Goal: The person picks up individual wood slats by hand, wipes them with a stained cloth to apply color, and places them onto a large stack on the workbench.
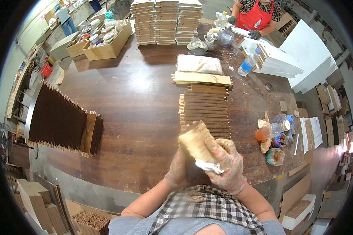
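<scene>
Bare brown tabletop (139, 121) leaves a wide path from the left hand (178, 169) to a stack of dark slats (59, 117). Ahead, a row of brown slats (206, 107) blocks; rightward, a narrower gap ends at an orange-filled bottle (264, 133).

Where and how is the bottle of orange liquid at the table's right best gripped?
Probably around the body of the orange-liquid bottle, below its pale cap, coming from the left with the right hand, once that lets go of the wooden piece. The bottle looks upright and round; bare tabletop lies to its left, while a blue-topped container crowds its right.
</scene>
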Available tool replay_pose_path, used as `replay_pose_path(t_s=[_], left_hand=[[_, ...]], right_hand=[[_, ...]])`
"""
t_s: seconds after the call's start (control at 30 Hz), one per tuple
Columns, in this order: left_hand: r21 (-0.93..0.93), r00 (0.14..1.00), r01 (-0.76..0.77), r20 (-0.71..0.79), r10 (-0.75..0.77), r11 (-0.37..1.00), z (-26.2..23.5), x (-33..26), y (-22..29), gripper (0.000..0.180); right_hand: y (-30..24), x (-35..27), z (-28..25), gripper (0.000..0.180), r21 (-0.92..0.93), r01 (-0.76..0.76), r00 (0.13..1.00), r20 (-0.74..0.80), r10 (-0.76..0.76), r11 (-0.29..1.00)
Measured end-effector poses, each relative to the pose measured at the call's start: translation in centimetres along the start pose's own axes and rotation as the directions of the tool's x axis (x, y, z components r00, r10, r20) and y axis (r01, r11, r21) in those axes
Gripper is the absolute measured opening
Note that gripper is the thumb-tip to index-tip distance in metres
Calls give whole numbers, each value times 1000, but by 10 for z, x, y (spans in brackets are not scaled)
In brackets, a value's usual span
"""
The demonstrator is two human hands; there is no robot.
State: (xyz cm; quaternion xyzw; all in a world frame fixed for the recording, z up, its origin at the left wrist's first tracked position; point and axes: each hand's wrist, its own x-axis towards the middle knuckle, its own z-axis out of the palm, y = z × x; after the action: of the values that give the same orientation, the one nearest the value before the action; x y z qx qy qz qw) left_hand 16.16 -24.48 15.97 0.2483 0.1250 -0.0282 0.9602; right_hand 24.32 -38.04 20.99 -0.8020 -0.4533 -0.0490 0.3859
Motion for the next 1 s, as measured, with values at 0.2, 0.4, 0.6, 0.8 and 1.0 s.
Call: replay_pose_path(t_s=[0.2, 0.4, 0.6, 0.8, 1.0], left_hand=[[-200, 995, 38, 100, -18, 979, -39, 13, -10, 85], [-392, 994, 101, 8, -106, 914, -40, 24, -10, 79], [-405, 989, -17, -143, -44, 914, -33, 29, 3, 76], [-371, 997, -43, 38, 61, 928, -62, 41, 12, 71], [-410, 991, 26, 128, 30, 912, -42, 45, 7, 72]], right_hand=[[50, -9, -12, 56, 67, -209, 957, -193, 218, 976], [57, -7, -11, 60, 97, -126, 989, -65, 132, 987], [68, -57, -18, 60, 215, -64, 984, 174, 26, 974], [56, -102, -44, 54, 130, -127, 945, 317, 80, 983], [69, -94, -32, 72, 489, -198, 966, -50, 254, 849]])
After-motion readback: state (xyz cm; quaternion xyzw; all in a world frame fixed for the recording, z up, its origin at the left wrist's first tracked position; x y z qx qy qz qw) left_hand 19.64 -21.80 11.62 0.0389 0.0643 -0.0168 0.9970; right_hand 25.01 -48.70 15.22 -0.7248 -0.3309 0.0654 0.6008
